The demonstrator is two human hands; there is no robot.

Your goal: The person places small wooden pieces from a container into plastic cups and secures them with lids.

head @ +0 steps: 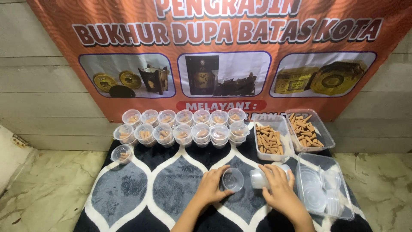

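Two bare hands work low in the head view, over a dark grey and white patterned mat [171, 189] spread on a pale marble floor [43, 193]. The left hand [210, 187] curls around a small empty clear plastic cup [232, 179], its fingers wrapped about the cup's left side while the open mouth faces the camera. The right hand [279, 189] lies over a short stack of clear plastic cups [259, 178] tipped on its side, fingers closed loosely on it; the stack sits just beside the single cup.

Right of the right hand stands a clear rectangular plastic tub of round lids [324, 189], touching the wrist's side of the mat. Beyond the hands, two clear rectangular plastic trays of brown incense cones [269, 139] [309, 131] stand side by side near the wall. Left of them, two rows of small clear cups filled with brown cones [184, 126] run along the mat's far edge, with one more filled cup [122, 154] set apart at the left. An orange printed banner [223, 56] hangs on the grey wall behind.
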